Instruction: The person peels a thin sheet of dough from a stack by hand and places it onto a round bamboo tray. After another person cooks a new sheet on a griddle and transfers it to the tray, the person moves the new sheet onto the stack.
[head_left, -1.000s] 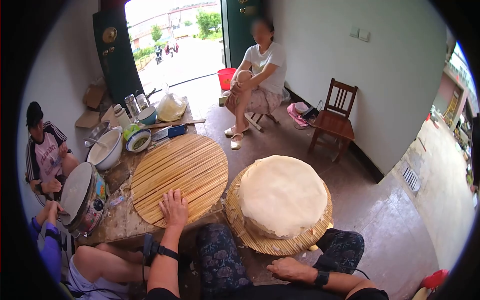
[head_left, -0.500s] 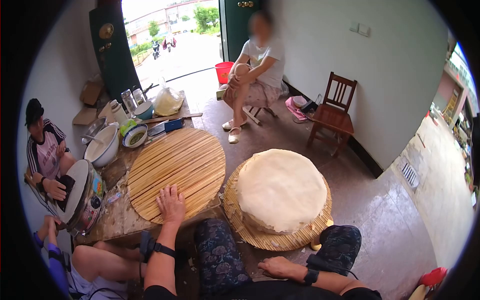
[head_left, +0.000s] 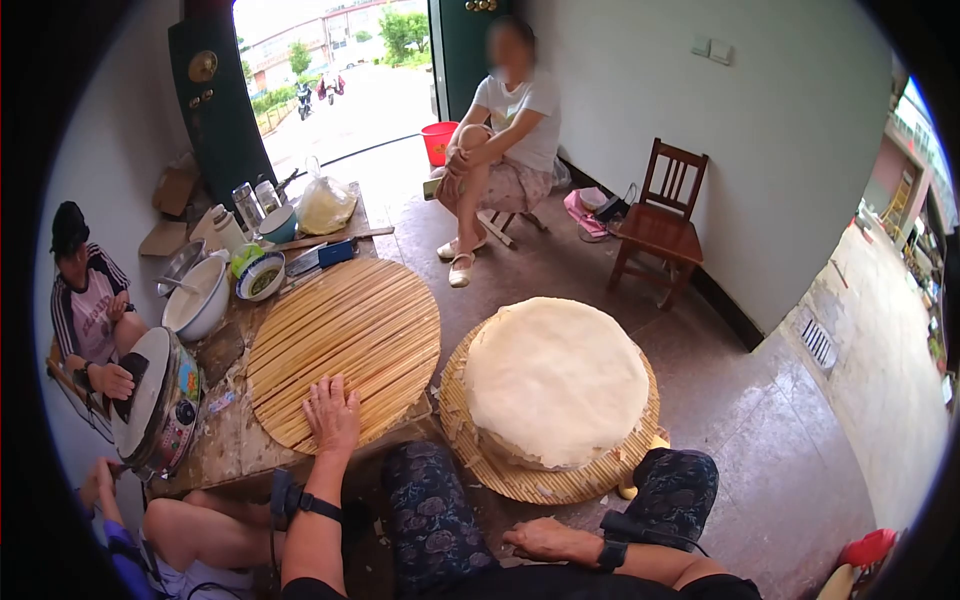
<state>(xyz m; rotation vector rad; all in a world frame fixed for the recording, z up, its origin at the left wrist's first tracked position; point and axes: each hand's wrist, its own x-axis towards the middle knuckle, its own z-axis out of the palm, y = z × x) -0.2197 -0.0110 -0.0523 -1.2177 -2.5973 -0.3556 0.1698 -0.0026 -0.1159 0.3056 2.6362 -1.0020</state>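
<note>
My left hand [head_left: 333, 413] lies with spread fingers on the near edge of a round slatted mat [head_left: 345, 350], holding nothing. The mat rests on a worn wooden table [head_left: 225, 453]. My right hand [head_left: 545, 540] hangs low by my right knee, its fingers curled; whether anything is in them is hidden. Between my knees and the floor beyond, a thick round stack of pale thin sheets [head_left: 557, 380] sits on a second round woven mat [head_left: 560, 488], touched by neither hand.
At the left, a co-worker's hand [head_left: 112, 380] presses a dark pad on a round griddle [head_left: 150, 390]. Bowls [head_left: 200, 300], jars and a plastic bag [head_left: 325, 205] stand on the table. A seated person [head_left: 505, 130], a wooden chair [head_left: 660, 225] and a red bucket [head_left: 440, 142] are beyond.
The whole view has shifted slightly, moving most things a little left. My left hand stays on the mat and my right hand stays low. Nothing was picked up or let go.
</note>
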